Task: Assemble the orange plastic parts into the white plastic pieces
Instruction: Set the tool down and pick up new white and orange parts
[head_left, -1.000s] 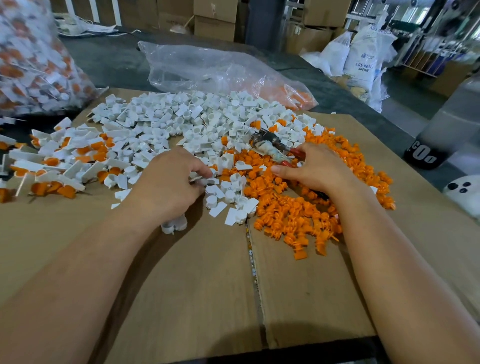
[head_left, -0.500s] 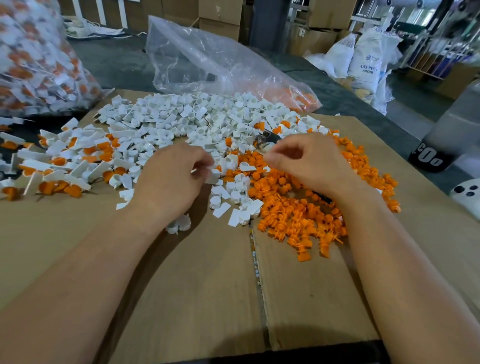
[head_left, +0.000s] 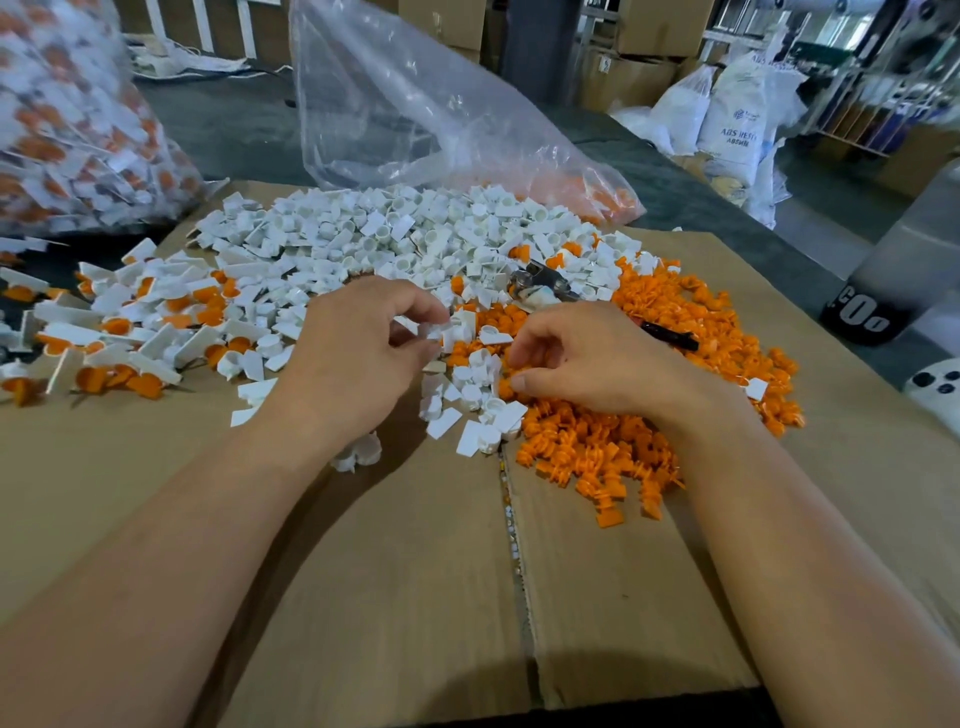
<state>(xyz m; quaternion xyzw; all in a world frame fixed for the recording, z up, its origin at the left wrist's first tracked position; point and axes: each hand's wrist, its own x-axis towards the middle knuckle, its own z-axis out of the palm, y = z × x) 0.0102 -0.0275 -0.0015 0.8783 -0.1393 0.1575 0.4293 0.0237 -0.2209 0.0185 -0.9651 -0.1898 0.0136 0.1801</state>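
Left hand (head_left: 363, 358) is pinching a small white piece (head_left: 434, 332) between thumb and fingertips, right where the white pieces pile (head_left: 395, 234) meets the orange parts (head_left: 597, 447). Right hand (head_left: 592, 364) sits curled on the edge of the orange heap, thumb down among them. It might have one pinched, honestly can't tell from here. Everything's spread on a flattened cardboard box (head_left: 389, 597). Finished white-and-orange ones (head_left: 130, 332) lie off to the left, pliers (head_left: 540, 283) just behind the right hand, and a clear plastic bag (head_left: 415, 114) slumps at the back.
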